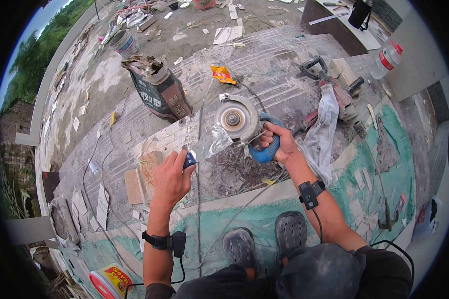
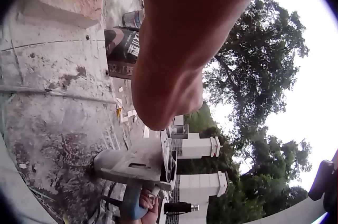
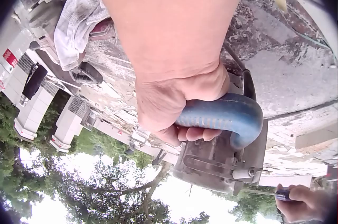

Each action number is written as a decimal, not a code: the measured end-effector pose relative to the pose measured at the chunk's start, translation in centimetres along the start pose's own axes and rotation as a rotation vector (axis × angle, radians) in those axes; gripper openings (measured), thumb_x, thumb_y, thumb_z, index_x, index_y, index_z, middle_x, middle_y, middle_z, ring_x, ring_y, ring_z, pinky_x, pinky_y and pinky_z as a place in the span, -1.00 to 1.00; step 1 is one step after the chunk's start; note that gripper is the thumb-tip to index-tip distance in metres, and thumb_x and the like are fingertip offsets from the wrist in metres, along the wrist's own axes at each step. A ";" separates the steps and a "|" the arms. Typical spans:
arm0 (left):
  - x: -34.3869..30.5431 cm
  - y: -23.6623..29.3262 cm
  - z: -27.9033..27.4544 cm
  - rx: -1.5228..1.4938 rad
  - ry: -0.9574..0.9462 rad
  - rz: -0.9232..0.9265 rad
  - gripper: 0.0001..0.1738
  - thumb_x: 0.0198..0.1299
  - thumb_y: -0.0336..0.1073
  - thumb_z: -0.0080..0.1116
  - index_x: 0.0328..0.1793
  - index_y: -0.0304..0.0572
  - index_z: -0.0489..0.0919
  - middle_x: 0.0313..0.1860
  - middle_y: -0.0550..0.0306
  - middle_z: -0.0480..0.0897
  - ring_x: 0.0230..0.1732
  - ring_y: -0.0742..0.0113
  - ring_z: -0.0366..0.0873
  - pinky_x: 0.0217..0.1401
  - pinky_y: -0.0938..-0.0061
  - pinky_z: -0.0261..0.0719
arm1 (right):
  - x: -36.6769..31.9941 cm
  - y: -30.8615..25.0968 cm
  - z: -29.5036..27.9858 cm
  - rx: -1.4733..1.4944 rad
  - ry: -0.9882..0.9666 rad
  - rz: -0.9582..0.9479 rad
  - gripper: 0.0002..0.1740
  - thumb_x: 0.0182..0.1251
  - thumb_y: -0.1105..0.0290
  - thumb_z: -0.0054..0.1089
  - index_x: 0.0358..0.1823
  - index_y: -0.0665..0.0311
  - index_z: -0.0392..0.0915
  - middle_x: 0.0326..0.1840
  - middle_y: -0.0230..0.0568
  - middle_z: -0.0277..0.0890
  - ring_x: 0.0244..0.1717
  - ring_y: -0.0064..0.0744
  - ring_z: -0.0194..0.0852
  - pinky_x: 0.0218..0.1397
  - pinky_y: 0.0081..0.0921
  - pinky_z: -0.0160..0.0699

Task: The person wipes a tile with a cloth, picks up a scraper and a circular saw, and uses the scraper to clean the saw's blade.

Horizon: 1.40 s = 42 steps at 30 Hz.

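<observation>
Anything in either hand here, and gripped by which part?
The right hand grips a power cutter by its blue curved handle; the left hand holds what looks like a scraper by its dark blue handle.

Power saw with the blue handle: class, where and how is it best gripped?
Likely best by its blue handle, coming from the side away from the bare disc, fingers curled through the loop: its curved bar leaves them room.

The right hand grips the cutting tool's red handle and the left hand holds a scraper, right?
Not red: the head view shows a blue handle. The right hand does grip the cutting tool, and the left hand holds a scraper.
</observation>
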<state>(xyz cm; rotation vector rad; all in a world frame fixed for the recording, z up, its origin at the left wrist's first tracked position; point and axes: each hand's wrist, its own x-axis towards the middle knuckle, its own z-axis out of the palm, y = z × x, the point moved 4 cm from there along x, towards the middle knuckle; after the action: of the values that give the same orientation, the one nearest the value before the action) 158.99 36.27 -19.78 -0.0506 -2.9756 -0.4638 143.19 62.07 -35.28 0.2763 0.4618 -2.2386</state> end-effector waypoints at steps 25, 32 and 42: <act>-1.0 0.0 0.0 0.032 0.005 -0.029 -0.56 0.24 -0.23 0.31 0.17 -0.28 0.53 -0.27 -0.06 0.52 -0.24 -0.10 0.58 -0.27 0.14 0.50 | 0.1 0.0 0.0 0.029 -0.097 0.024 -0.89 0.56 0.35 0.07 -0.17 0.19 0.50 -0.45 -0.45 0.40 -0.46 -0.56 0.39 -0.32 -0.45 0.51; -1.0 -0.1 0.1 0.010 0.026 -0.017 -0.57 0.24 -0.24 0.31 0.16 -0.30 0.53 -0.28 -0.06 0.52 -0.24 -0.10 0.58 -0.27 0.14 0.50 | 0.0 0.0 0.4 0.012 -0.025 -0.002 -0.84 0.51 0.36 0.13 -0.29 0.18 0.44 -0.50 -0.49 0.23 -0.50 -0.58 0.31 -0.38 -0.45 0.46; -0.9 -0.3 0.4 0.013 0.022 -0.022 -0.57 0.23 -0.24 0.31 0.16 -0.29 0.54 -0.28 -0.05 0.53 -0.23 -0.09 0.59 -0.27 0.13 0.51 | 0.0 0.0 0.4 0.011 -0.023 0.002 -0.85 0.50 0.34 0.16 -0.27 0.19 0.46 -0.50 -0.48 0.25 -0.51 -0.59 0.32 -0.38 -0.46 0.46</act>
<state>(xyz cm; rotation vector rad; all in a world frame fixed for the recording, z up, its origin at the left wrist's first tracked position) 159.77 36.06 -20.36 -0.0118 -2.9602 -0.4441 143.20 61.92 -34.91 0.2565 0.4376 -2.2410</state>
